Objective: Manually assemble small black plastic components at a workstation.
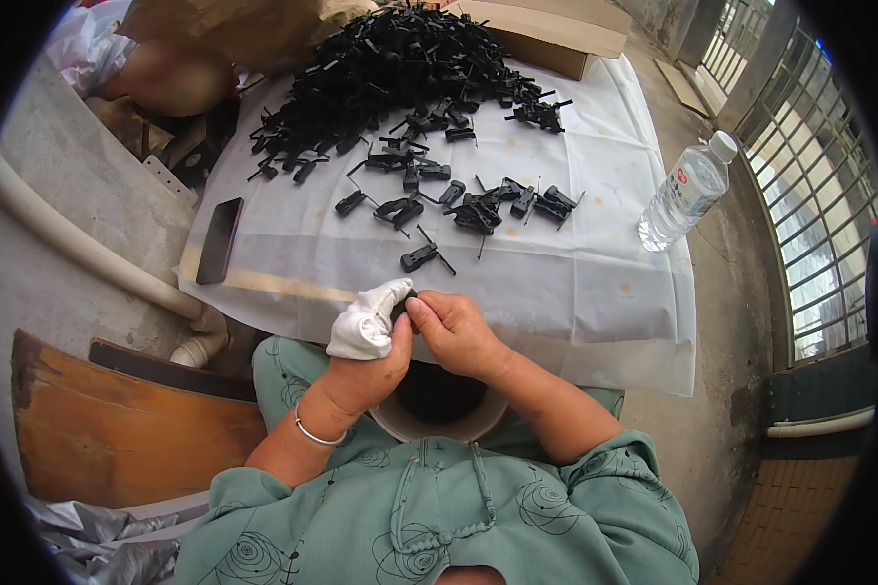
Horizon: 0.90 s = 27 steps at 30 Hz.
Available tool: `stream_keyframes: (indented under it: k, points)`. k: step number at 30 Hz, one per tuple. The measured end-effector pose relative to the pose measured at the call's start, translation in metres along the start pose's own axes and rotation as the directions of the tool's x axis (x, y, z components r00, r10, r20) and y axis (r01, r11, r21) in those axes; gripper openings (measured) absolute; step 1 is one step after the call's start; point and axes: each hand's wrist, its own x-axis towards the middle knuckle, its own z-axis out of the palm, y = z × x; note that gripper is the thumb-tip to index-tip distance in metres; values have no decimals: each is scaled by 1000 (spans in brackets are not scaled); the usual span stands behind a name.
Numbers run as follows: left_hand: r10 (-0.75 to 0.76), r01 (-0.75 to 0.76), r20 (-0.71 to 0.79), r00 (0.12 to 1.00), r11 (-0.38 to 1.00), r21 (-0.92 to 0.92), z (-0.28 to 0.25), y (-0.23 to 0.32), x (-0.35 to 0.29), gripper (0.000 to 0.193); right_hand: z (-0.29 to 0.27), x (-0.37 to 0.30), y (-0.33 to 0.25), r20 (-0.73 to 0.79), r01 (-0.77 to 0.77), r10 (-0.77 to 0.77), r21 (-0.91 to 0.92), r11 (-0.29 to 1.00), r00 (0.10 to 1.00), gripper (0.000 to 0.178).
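Observation:
Both my hands meet at the near edge of the table. A white cloth glove or wrap covers the fingers of my left hand (369,336), which is closed around a small black plastic part (404,301). The thumb and fingers of my right hand (449,329) pinch the same part from the other side. Most of the part is hidden by my fingers. Just beyond my hands lies a single black plastic part (420,257) with thin arms sticking out. Several similar loose parts (478,212) are scattered farther back.
A large heap of black parts (390,83) covers the table's far side, beside a cardboard box (546,29). A phone (220,240) lies at the left edge of the white-covered table (595,292); a water bottle (688,192) stands at the right. Between my knees sits a bucket (439,405).

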Motion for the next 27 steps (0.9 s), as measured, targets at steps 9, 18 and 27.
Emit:
stream_keyframes:
  k: [9,18,27]
  points:
    - [-148,124,-23,989,896,-427,-1,-13,5,26,-26,3,-19,76,76,-59,-244,967,995,16]
    - [-349,548,427,834,612,-570,-9,0,7,26,-33,4,-13,-20,349,-368,-266,898,930,10]
    - [-325,542,435,840,548,-637,-8,1,6,24,-28,2,-23,81,210,-200,-140,968,976,20]
